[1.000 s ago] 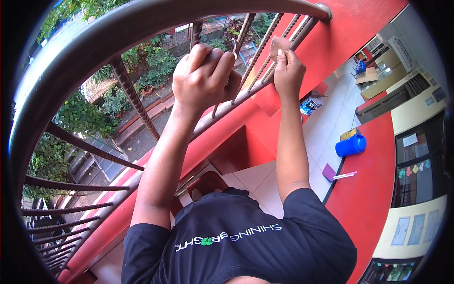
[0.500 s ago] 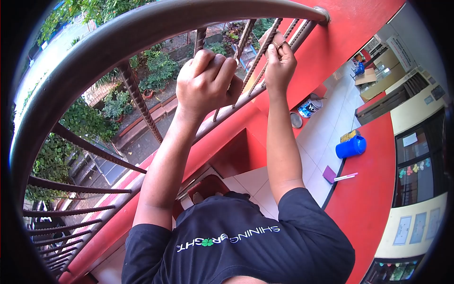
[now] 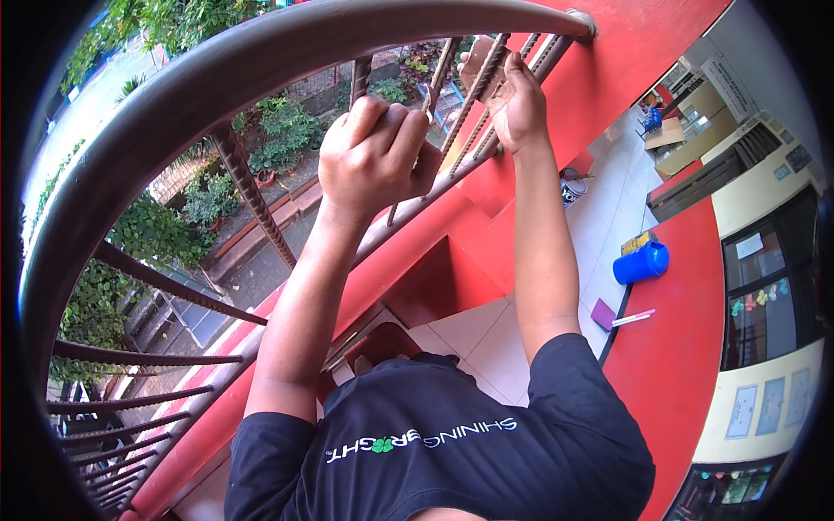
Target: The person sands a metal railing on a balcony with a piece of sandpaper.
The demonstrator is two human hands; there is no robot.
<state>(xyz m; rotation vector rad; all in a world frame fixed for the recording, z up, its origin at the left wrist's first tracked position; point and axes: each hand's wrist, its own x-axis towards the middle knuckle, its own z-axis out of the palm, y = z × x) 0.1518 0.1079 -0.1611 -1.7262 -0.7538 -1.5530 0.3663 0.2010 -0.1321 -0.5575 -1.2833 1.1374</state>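
Note:
My left hand [image 3: 373, 154] is closed in a fist at the brown railing, wrapped round one of its twisted metal bars; the fist hides which one. My right hand [image 3: 519, 102] is higher and further right, its thumb pointing up, bent around another twisted bar [image 3: 483, 80]. A thin brownish piece shows by its fingers, partly hidden, and I cannot make out what it is. Something pinkish-brown shows behind that bar. The thick curved handrail [image 3: 287, 42] arches above both hands. The bars run from it down to a lower rail [image 3: 408, 211].
A red ledge [image 3: 434, 269] lies below the railing. On the red counter at right are a blue container [image 3: 641, 263] and a purple item with white sticks [image 3: 603, 314]. A paint can [image 3: 573, 187] is partly hidden behind my right forearm. Plants [image 3: 282, 135] grow outside.
My right hand has shifted slightly and turned, its pinch loosening into a wider bend around the bar. My right forearm has moved right, covering more of the paint can. The left fist stays at the railing.

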